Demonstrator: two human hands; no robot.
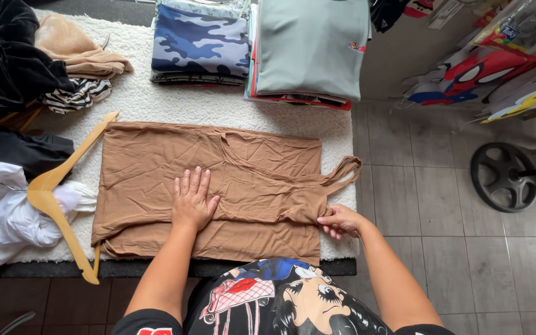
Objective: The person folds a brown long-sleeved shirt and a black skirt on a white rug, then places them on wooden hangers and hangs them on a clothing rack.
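Note:
A thin brown strappy top (262,167) lies spread flat on a white fluffy table cover (175,102), its shoulder straps pointing right. My left hand (191,201) rests flat on the middle of the fabric, fingers apart, pressing it down. At the garment's right side, just below the straps, my right hand (340,221) pinches the folded edge of the cloth. A fold line runs across the fabric between the two hands.
A wooden hanger (63,186) lies at the left of the top. Stacks of folded clothes, camouflage (200,40) and grey (310,46), sit at the back. Dark, beige and white clothes (7,217) are heaped at the left. A black wheel (504,177) stands on the tiled floor at the right.

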